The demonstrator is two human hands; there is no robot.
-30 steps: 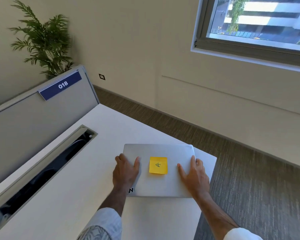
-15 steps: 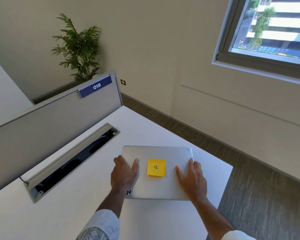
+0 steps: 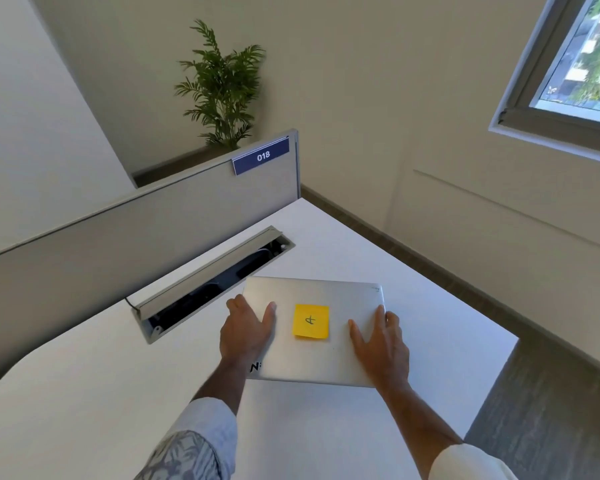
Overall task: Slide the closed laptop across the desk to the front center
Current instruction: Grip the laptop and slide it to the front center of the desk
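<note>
A closed silver laptop [image 3: 314, 294] lies flat on the white desk [image 3: 84, 393], with a yellow sticky note [image 3: 311, 321] stuck in the middle of its lid. My left hand [image 3: 246, 332] grips the laptop's left edge, fingers over the side and thumb on the lid. My right hand [image 3: 381, 348] holds the right edge the same way. Both palms rest on the lid, and the laptop's near left corner is partly hidden under my left wrist.
An open cable tray [image 3: 205, 289] is cut into the desk just left of the laptop. Behind it stands a grey partition [image 3: 118, 237] with a blue "018" sign [image 3: 261, 156]. The desk's right edge [image 3: 492, 382] drops to carpet. A potted plant [image 3: 222, 88] stands beyond.
The laptop has slid left with both hands on it, away from the desk's right edge and closer to the cable tray. The view has swung left.
</note>
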